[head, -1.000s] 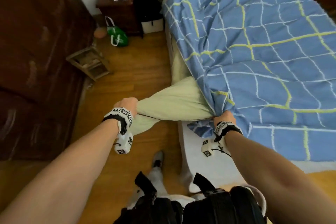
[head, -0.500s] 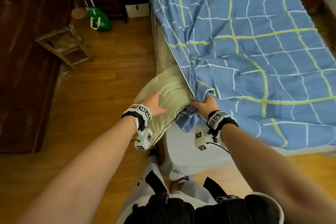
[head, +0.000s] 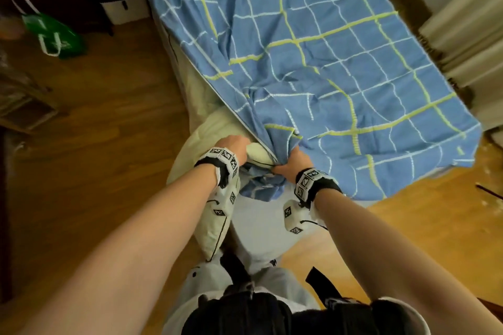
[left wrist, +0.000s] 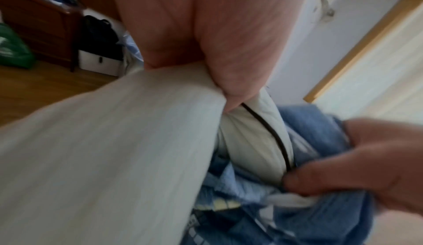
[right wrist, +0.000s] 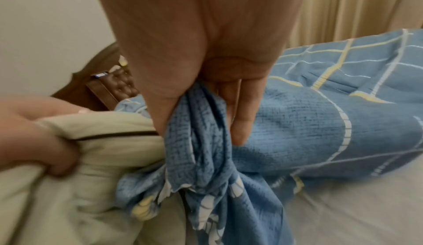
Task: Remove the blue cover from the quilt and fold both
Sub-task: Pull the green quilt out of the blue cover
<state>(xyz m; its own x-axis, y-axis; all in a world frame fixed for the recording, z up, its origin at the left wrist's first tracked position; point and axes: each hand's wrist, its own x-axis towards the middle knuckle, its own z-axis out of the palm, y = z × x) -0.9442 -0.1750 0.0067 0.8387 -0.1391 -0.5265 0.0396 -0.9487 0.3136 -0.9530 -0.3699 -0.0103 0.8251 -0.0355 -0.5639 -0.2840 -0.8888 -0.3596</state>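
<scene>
left hand (head: pixel 234 147) regripped quilt (head: pixel 215 128), cover (head: pixel 326 62) bunched

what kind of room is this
Most likely a home bedroom. A bed with a tufted headboard carries a blue cover and a pale quilt; wooden floor, curtains and a dark wooden cabinet surround it.
</scene>
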